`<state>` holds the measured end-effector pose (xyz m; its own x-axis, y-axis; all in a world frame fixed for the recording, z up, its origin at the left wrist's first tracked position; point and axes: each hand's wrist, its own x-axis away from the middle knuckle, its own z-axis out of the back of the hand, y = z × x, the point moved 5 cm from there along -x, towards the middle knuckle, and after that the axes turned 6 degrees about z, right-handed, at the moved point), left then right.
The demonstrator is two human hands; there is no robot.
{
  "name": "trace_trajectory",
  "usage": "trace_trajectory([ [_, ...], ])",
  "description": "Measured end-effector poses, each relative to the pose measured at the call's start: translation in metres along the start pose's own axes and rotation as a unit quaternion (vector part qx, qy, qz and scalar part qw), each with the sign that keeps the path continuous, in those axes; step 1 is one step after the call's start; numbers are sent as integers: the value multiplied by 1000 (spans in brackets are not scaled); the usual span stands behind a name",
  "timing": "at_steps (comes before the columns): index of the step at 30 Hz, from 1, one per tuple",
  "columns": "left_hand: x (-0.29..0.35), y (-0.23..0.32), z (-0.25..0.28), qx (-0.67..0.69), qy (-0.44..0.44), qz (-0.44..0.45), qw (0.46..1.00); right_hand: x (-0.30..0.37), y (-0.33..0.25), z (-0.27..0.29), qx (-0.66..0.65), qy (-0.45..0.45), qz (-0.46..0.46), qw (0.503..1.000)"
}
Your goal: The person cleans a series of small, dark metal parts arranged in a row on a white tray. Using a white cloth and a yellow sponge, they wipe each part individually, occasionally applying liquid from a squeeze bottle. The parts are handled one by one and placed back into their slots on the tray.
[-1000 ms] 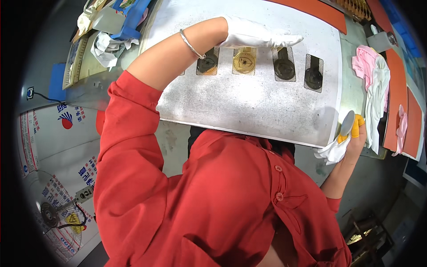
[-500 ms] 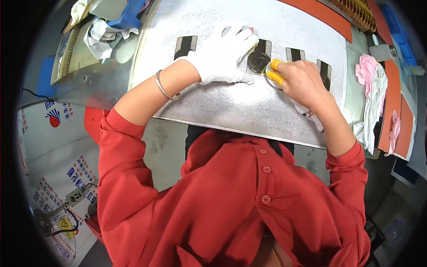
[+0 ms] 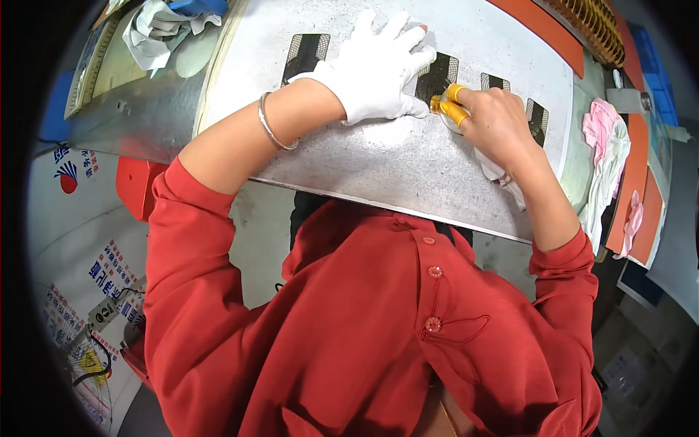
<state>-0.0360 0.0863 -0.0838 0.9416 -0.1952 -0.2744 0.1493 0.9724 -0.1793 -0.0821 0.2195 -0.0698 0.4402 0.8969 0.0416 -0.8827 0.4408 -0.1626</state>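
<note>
A pale metal plate lies before me, bearing a row of dark rectangular panels with mesh-patterned edges. My left hand, in a white glove, lies flat on it with the fingers spread, just left of the middle dark panel. At that panel's lower right edge, my right hand is closed, with yellow covers on some fingertips. It presses a white cloth to the plate; the loose end trails below the palm. The fingers hide part of the panel. One panel shows left of the glove, others right of my right hand.
Pink and white cloths hang at the table's right side, beside orange strips. Crumpled white cloth and a blue object lie at upper left. A brown woven basket stands at the far right.
My right hand has shifted slightly with the cloth to the middle panel's lower edge. The gloved left hand stays spread beside it. The whole view has tilted a little.
</note>
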Motion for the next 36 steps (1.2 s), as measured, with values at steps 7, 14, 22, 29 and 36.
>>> trace_trajectory([
  [7,3,0,12,18,-22,7,1000,1,-4,4,17,-3,2,1000],
  [14,3,0,16,68,-27,10,997,0,-4,5,-1,-25,-10,1000],
  [22,3,-3,-5,62,65,6,996,-4,-3,6,-10,-56,-3,998],
  [29,4,-3,8,88,-12,14,996,-2,-3,6,4,-57,22,998],
  [36,6,-2,0,70,-22,37,997,10,-5,8,-19,-58,57,997],
])
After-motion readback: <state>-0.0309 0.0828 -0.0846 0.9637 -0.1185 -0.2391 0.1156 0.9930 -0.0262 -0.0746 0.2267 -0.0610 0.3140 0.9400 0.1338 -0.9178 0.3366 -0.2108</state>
